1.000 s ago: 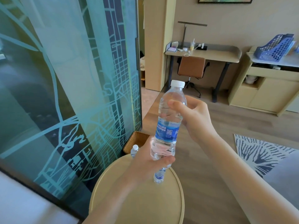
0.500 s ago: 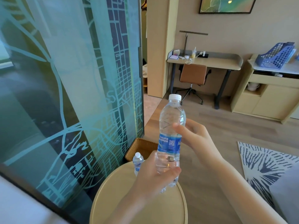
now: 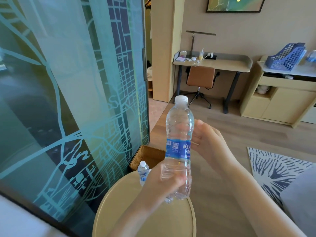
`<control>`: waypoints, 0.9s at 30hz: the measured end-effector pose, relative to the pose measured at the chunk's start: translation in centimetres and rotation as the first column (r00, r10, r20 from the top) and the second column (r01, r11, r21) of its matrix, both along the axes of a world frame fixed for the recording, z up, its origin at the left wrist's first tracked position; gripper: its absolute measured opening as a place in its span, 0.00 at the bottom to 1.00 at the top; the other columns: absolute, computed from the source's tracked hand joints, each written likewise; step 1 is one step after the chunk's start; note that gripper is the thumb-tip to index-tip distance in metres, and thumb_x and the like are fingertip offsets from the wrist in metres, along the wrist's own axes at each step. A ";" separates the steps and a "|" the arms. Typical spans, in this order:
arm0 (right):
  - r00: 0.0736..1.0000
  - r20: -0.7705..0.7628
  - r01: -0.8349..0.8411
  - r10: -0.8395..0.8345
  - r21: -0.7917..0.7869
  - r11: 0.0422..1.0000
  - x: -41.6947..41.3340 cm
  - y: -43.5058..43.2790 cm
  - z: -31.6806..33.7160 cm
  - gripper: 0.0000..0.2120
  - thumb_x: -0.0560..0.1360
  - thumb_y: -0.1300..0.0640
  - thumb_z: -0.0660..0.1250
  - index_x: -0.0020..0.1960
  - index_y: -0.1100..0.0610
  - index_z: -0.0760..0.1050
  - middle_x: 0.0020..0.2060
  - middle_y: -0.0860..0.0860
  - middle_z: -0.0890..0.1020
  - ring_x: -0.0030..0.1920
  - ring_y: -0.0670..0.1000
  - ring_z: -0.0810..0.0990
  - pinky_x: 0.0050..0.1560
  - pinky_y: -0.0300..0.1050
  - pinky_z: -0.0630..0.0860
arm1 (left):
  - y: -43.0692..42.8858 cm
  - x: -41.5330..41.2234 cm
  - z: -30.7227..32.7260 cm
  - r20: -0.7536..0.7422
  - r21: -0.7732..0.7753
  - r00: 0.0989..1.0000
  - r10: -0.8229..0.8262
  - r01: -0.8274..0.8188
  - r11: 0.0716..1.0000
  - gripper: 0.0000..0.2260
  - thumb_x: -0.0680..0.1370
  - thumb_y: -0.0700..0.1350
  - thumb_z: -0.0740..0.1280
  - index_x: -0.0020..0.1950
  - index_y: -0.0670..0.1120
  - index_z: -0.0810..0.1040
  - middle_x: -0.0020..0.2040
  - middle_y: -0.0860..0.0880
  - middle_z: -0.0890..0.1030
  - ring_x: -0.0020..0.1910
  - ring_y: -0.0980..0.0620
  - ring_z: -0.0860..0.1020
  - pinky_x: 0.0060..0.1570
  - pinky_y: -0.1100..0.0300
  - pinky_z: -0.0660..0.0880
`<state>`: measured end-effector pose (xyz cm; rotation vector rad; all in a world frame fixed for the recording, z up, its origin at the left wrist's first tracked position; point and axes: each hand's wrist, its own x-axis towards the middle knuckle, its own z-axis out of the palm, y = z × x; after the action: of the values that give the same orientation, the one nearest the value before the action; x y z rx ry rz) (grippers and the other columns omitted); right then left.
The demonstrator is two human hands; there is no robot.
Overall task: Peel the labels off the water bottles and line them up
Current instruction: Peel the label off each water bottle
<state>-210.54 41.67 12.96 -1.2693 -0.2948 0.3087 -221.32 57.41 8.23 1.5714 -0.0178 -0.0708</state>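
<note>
Round counter (image 3: pixel 119 218) below; left grip (image 3: pixel 162 180) clasps the upright bottle (image 3: pixel 179 117) low, right grip (image 3: pixel 210 142), fingers loose, seemingly touches behind its label (image 3: pixel 177 148).

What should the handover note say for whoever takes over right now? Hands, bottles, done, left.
Left hand: grips the held water bottle by its lower body, upright above the round table.
Right hand: fingers behind the bottle's upper body; grip unclear.
Blue label: wrapped on the held bottle, no lifted edge visible.
Second water bottle: stands at the table's far edge, label on.
Done: nothing peeled or lined up.
Left: peel both labels, line the bottles up.
</note>
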 end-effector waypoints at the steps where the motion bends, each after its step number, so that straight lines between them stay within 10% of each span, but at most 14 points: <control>1: 0.999 -0.013 -0.046 0.047 0.018 0.999 0.4 0.1 0.3 0.22 0.76 0.46 0.64 0.63 0.60 0.79 0.56 0.59 0.86 0.56 0.57 0.85 0.52 0.46 0.82 | 0.2 0.1 0.2 -0.002 0.000 1.000 -0.005 0.005 1.000 0.10 0.70 0.49 0.70 0.51 0.52 0.81 0.40 0.62 0.85 0.41 0.67 0.82 0.38 0.76 0.74; 7: 0.966 0.012 -0.258 0.258 0.041 0.965 1.6 0.7 0.6 0.43 0.65 0.40 0.79 0.68 0.66 0.73 0.56 0.58 0.84 0.56 0.56 0.84 0.54 0.49 0.81 | 1.2 0.6 0.1 -0.036 0.011 0.997 -0.067 0.067 0.998 0.09 0.77 0.46 0.71 0.50 0.59 0.74 0.37 0.76 0.80 0.39 0.79 0.77 0.35 0.82 0.70; 13: 0.995 0.010 -0.104 0.104 0.028 0.994 2.0 1.0 -0.1 0.21 0.73 0.55 0.69 0.61 0.68 0.78 0.50 0.60 0.85 0.49 0.56 0.86 0.47 0.47 0.83 | 1.3 1.1 0.1 -0.068 0.049 0.991 -0.111 0.114 0.992 0.11 0.80 0.43 0.68 0.51 0.60 0.72 0.38 0.79 0.78 0.41 0.81 0.76 0.36 0.83 0.69; 19: 0.991 0.113 0.079 -0.072 -0.055 0.995 1.8 1.5 0.5 0.19 0.69 0.53 0.78 0.56 0.62 0.82 0.47 0.56 0.88 0.48 0.56 0.87 0.47 0.46 0.83 | 1.2 1.7 -0.6 0.015 0.091 1.000 -0.005 0.004 0.996 0.25 0.68 0.51 0.75 0.63 0.48 0.76 0.54 0.48 0.85 0.52 0.56 0.84 0.48 0.66 0.79; 27: 0.973 0.086 0.225 -0.215 -0.118 0.967 1.7 2.5 0.9 0.13 0.71 0.54 0.78 0.54 0.55 0.82 0.45 0.51 0.88 0.45 0.52 0.88 0.41 0.41 0.83 | -1.0 1.7 -2.0 0.236 0.387 0.925 0.298 -0.371 0.844 0.27 0.65 0.56 0.79 0.60 0.59 0.73 0.49 0.59 0.83 0.49 0.63 0.81 0.44 0.73 0.75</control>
<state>-208.80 44.15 13.83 -1.4277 -0.1954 0.0921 -219.61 56.44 6.19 1.9942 0.1533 0.3592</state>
